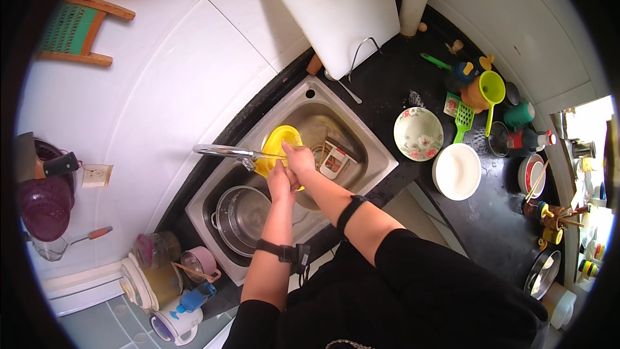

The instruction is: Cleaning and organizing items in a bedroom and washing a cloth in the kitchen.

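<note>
Under the chrome faucet (220, 150), my left hand (281, 182) and my right hand (299, 160) are close together, touching. A stream of water runs from the spout onto them. Just behind and beneath the hands is a yellow plastic basin or bowl (279, 139), partly covered by them. The fingers overlap, so whether either hand grips the yellow piece cannot be made out. Around them is a stainless steel double sink (373, 167). In its right bowl lies a white, red and dark plastic kitchen tool (335, 159), perhaps a grater. A metal pot (244, 220) occupies the left bowl.
On the right counter stand a floral bowl (418, 134), a white bowl (457, 171), a green slotted spatula (464, 118) and a yellow-green ladle (492, 88). A white cutting board (339, 14) leans behind. Left of the sink are a pink mug (199, 261) and a blue pump bottle (196, 298).
</note>
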Available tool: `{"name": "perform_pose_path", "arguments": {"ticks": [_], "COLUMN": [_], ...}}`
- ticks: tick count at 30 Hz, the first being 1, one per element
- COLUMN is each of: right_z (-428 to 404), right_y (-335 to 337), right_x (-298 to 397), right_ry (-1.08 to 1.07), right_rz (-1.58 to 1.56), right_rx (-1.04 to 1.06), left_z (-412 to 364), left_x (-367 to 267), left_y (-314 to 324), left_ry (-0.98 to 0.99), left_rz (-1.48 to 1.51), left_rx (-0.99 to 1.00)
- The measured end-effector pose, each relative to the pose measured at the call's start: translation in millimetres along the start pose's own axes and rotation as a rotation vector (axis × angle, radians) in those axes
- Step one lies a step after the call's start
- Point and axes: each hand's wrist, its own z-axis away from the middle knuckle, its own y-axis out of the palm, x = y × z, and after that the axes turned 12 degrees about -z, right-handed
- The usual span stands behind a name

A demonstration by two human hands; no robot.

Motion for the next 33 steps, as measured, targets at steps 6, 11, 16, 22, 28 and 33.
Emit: {"name": "perform_pose_path", "arguments": {"ticks": [6, 11, 16, 22, 28, 33], "right_z": [40, 58, 31, 0, -48, 21], "right_y": [28, 28, 10, 7, -8, 22], "right_x": [-25, -10, 0, 6, -47, -46], "right_ry": [-0.488, -0.72, -0.617, -0.249, 0.002, -0.746], "right_rz": [0.158, 0.416, 0.555, 0.343, -0.117, 0.231], "right_rx": [0.204, 0.059, 0.063, -0.003, 0.016, 0.065], "left_z": [-19, -25, -12, 3, 15, -12], "left_x": [-4, 1, -8, -10, -5, -7], "left_y": [-49, -35, -1, 2, 30, -25], "left_ry": [0.041, 0.047, -0.088, -0.07, 0.193, 0.036], "left_rz": [0.229, 0.263, 0.142, -0.017, 0.044, 0.199], "left_rx": [0.306, 0.296, 0.185, 0.164, 0.02, 0.335]}}
